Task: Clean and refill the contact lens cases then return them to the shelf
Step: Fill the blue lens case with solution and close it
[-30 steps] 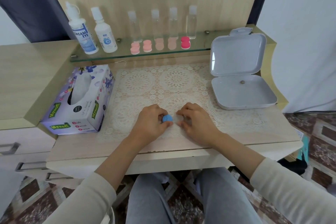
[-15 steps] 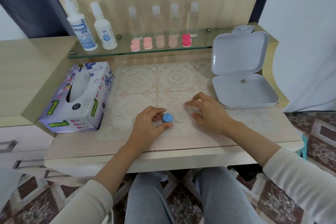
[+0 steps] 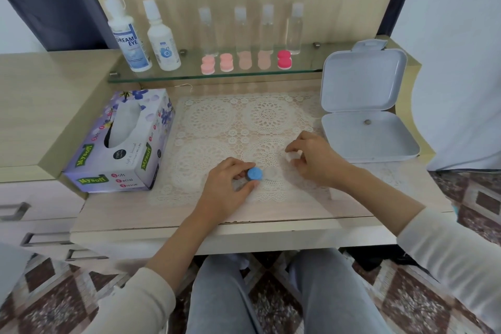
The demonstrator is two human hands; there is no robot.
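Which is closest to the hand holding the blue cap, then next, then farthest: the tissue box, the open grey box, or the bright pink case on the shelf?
From the left hand:
1. Tissue box, just to its left on the desk.
2. Bright pink case, up on the glass shelf.
3. Open grey box, far right of the desk.

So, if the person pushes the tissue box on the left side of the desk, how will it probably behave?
The tissue box is probably light for its size, being cardboard with soft tissue showing in the opening. It lies flat on its broad side, so it should slide and not tip or roll. Its walls may dent under a hard squeeze.
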